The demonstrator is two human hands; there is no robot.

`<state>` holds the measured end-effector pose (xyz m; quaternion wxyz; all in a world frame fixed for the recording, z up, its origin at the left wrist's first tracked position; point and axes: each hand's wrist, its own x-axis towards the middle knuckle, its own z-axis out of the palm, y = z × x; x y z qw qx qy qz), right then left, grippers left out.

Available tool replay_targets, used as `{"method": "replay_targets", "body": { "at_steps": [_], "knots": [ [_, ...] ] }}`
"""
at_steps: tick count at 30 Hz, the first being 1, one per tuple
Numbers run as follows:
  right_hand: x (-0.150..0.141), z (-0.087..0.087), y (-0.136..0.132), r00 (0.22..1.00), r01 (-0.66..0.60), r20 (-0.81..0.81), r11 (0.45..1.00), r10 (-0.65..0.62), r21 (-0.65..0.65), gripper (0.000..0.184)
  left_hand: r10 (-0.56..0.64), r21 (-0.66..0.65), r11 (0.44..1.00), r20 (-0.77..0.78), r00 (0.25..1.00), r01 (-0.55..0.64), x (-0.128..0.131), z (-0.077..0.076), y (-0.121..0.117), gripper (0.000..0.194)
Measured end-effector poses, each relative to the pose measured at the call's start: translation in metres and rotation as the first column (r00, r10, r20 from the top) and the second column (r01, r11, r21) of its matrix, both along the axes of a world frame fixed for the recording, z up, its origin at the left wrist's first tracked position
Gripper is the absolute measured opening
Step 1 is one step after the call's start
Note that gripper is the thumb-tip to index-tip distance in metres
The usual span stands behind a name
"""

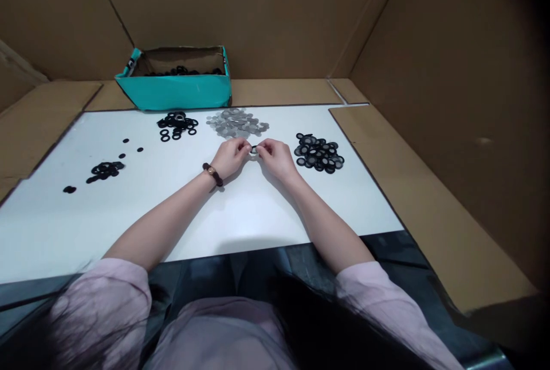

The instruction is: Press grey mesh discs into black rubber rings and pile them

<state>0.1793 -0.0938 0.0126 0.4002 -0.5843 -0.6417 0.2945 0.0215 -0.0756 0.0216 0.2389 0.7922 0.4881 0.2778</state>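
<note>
Between the fingertips of both hands, just over the white tabletop, is a small black ring; a paler middle shows, partly covered by the fingers. My left hand, with a dark beaded bracelet at its wrist, pinches the ring's left side. From the right, my right hand grips the other side. Just beyond the hands lies a pile of flat grey discs. Right of my right hand is a heap of black rings with grey discs in their centres. Bare black rings are piled to the back left.
A teal box holding black pieces stands behind the table. More black pieces lie on the white tabletop at left, with a few scattered ones. Cardboard walls rise at the back and sides, with cardboard strips along the table's edges.
</note>
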Motion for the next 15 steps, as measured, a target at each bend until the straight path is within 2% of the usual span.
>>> {"method": "replay_targets", "body": {
  "at_steps": [5, 8, 11, 13, 15],
  "knots": [
    [-0.0004, -0.0019, -0.0004, 1.000, -0.004, 0.003, 0.999, 0.004, -0.046, 0.016, 0.027, 0.022, 0.999, -0.039, 0.999, -0.026, 0.0042, -0.0038, -0.0038, 0.023],
    [0.0019, -0.0021, 0.0001, 0.995, -0.080, 0.052, 0.993, 0.084, -0.087, 0.016, -0.050, 0.013, 0.999, -0.100, 0.994, 0.051, 0.0010, -0.0020, -0.0016, 0.021],
    [0.0047, -0.0015, 0.0012, 0.988, -0.122, 0.084, 0.986, 0.131, -0.109, 0.019, -0.120, -0.023, 0.993, -0.099, 0.988, 0.118, -0.0021, 0.0005, 0.0018, 0.020],
    [0.0057, -0.0024, 0.0024, 0.988, -0.147, 0.015, 0.979, 0.151, -0.139, 0.019, -0.119, -0.037, 0.993, -0.078, 0.990, 0.116, -0.0021, 0.0006, 0.0030, 0.020],
    [0.0049, -0.0048, 0.0037, 0.980, -0.170, -0.132, 0.968, 0.147, -0.185, 0.019, -0.081, -0.027, 0.996, -0.069, 0.994, 0.079, -0.0003, -0.0004, 0.0029, 0.020]
  ]
}}
